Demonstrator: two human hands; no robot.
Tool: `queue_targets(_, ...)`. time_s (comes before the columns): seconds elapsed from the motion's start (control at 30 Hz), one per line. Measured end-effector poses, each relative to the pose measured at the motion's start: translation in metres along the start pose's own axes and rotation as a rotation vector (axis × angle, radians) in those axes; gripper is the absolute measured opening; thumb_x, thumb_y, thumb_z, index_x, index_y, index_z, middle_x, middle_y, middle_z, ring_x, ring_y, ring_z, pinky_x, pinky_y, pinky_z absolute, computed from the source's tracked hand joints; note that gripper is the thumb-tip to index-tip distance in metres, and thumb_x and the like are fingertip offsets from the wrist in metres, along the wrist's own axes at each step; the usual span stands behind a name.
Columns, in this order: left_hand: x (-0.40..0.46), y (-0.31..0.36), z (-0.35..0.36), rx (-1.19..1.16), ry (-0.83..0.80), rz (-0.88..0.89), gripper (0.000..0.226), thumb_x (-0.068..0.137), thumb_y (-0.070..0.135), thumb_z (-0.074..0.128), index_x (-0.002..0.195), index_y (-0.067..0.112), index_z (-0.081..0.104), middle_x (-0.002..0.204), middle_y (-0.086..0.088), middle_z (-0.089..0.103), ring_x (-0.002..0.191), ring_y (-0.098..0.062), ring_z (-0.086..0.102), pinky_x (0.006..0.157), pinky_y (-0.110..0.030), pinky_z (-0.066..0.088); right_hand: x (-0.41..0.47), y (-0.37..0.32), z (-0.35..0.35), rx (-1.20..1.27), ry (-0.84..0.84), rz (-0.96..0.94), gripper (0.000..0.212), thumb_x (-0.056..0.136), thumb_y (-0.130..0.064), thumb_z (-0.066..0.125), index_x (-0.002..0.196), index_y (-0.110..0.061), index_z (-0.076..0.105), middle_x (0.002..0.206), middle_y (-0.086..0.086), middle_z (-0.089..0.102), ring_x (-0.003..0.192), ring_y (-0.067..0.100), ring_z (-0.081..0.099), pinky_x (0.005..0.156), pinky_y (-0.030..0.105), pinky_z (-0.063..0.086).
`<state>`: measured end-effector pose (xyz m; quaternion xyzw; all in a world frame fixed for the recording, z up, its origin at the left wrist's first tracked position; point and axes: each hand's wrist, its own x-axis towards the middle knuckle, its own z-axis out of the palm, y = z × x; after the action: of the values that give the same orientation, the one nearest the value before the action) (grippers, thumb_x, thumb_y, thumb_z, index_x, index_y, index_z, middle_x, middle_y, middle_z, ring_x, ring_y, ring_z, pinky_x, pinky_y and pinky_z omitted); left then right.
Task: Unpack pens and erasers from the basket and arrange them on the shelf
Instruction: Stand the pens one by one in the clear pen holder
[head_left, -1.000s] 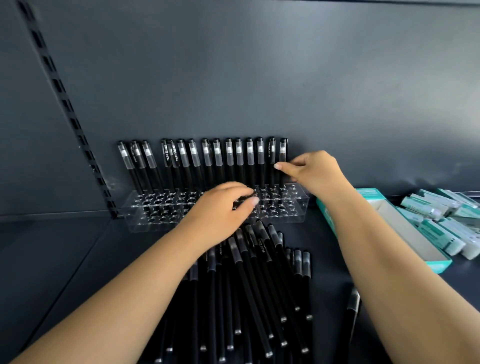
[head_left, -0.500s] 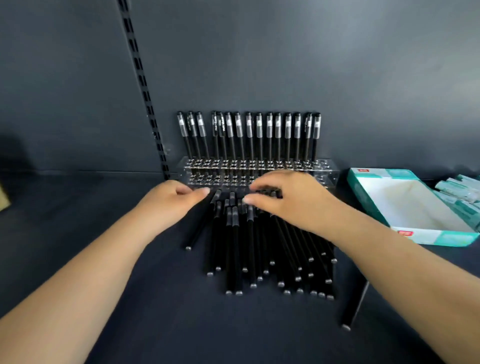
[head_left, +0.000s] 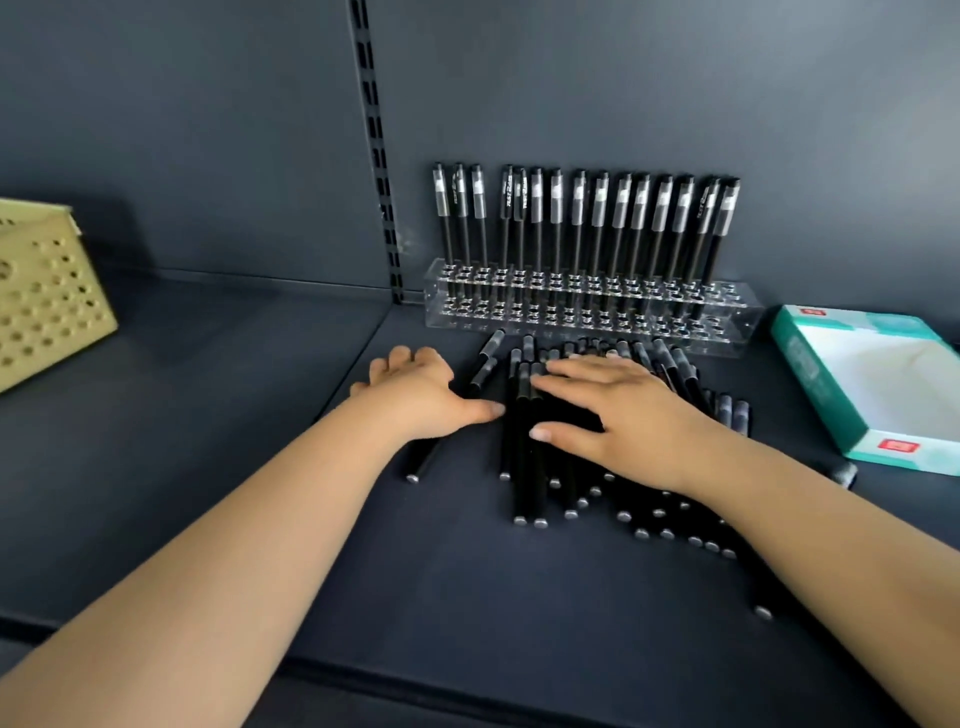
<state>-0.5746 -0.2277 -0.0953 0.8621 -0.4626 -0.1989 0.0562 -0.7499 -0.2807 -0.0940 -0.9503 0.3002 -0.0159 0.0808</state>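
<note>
A heap of loose black pens lies on the dark shelf in front of a clear plastic pen rack. Several black pens stand upright in the rack's back row. My right hand lies flat on the heap with fingers stretched to the left. At the heap's left edge my left hand rests with spread fingers, its thumb touching a pen. The yellow perforated basket stands at the far left.
An open teal and white cardboard box lies to the right of the heap. One stray pen lies near the box's front corner. A slotted upright runs up the grey back wall. The shelf's front edge is close below.
The view has swung left, so the basket now shows and the erasers on the right are out of frame. Both hands slid nearer along the pen heap and flattened.
</note>
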Motion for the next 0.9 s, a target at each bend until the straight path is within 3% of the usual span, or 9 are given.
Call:
queue_targets(0.1,0.005,-0.001,-0.004,0.003,-0.030,0.054,0.061,0.082,0.058,0.053,0.126,0.016,0.051,0.135,-0.009,0.043,0.123,-0.027,0.041,0.099,-0.035,0.038,-0.001,0.000,-0.001,0.020,0.007,0.003,0.060,0.089,-0.053,0.036,0.144,-0.032,0.022,0.154,-0.010,0.014,0.141,0.006,0.005,0.110,0.019,-0.006)
queue_targets(0.17,0.007,-0.001,-0.006,-0.020,-0.024,0.053,0.061,0.085,0.056,0.051,0.125,0.009,0.050,0.132,-0.011,0.048,0.119,-0.028,0.045,0.094,-0.033,0.040,-0.001,0.000,-0.001,0.026,0.015,0.000,0.060,0.089,-0.053,0.037,0.144,-0.032,0.023,0.154,-0.009,0.016,0.141,0.006,0.006,0.110,0.019,-0.005)
queue_targets(0.37,0.005,0.003,-0.008,0.081,-0.091,0.042,0.086,0.074,0.072,0.048,0.133,0.009,0.041,0.142,-0.012,0.036,0.125,-0.029,0.040,0.100,-0.037,0.038,-0.002,0.000,-0.002,0.045,0.007,-0.001,0.061,0.089,-0.052,0.039,0.143,-0.031,0.023,0.153,-0.009,0.016,0.141,0.006,0.007,0.110,0.020,-0.004)
queue_targets(0.5,0.000,0.009,-0.010,0.140,-0.101,0.048,0.082,0.078,0.068,0.048,0.135,0.010,0.038,0.144,-0.012,0.032,0.125,-0.029,0.039,0.095,-0.033,0.036,-0.002,0.001,-0.001,0.065,0.015,0.000,0.061,0.088,-0.053,0.040,0.143,-0.031,0.025,0.153,-0.009,0.017,0.141,0.006,0.008,0.111,0.020,-0.004)
queue_targets(0.63,-0.002,0.012,-0.015,0.070,-0.152,0.042,0.080,0.080,0.069,0.043,0.129,0.005,0.043,0.126,-0.012,0.051,0.114,-0.026,0.049,0.087,-0.031,0.038,-0.003,0.001,-0.001,0.064,0.011,0.000,0.060,0.088,-0.052,0.040,0.143,-0.032,0.025,0.153,-0.009,0.016,0.140,0.006,0.007,0.110,0.020,-0.004)
queue_targets(0.7,-0.005,0.016,-0.015,0.135,-0.155,0.053,0.081,0.081,0.069,0.041,0.129,0.004,0.043,0.126,-0.013,0.051,0.113,-0.026,0.049,0.083,-0.028,0.037,-0.004,0.001,-0.002,0.068,0.011,0.004,0.060,0.088,-0.051,0.040,0.143,-0.031,0.026,0.153,-0.009,0.017,0.140,0.006,0.008,0.110,0.021,-0.003)
queue_targets(0.9,-0.005,0.026,-0.021,0.283,-0.126,0.091,0.075,0.083,0.062,0.047,0.133,0.006,0.042,0.138,-0.010,0.044,0.122,-0.027,0.044,0.093,-0.031,0.036,-0.005,0.002,-0.003,0.070,0.021,0.014,0.058,0.088,-0.050,0.042,0.142,-0.030,0.029,0.152,-0.009,0.020,0.140,0.007,0.011,0.110,0.021,-0.001)
